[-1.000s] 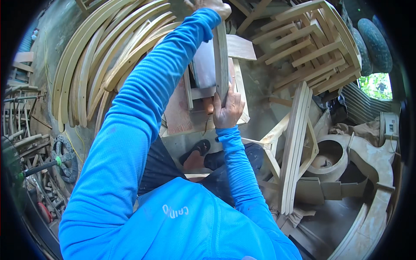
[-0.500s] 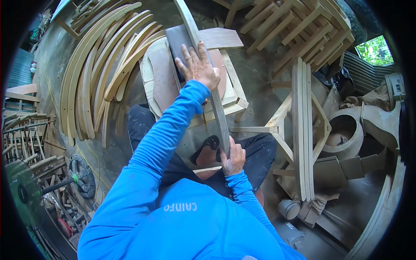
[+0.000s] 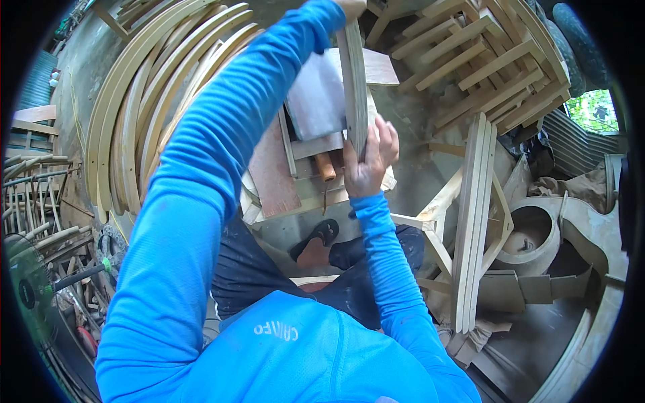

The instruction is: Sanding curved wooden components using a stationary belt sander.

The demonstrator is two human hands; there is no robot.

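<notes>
Where the strip ends above the near right corner of the bench, the right hand pinches it; the left hand's grip, farther along, cannot be told.

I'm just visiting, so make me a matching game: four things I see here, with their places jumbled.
Things
1. Bare right hand
2. Long, curved, pale wooden pieces
3. Black sandal
4. Straight, pale wooden strips

Places
A. On a foot
B. Right of the blue cloth right sleeve
C. At the near end of a narrow grey-brown wooden bar
D. Upper left of the picture

Pairs: 1-C, 2-D, 3-A, 4-B
</notes>
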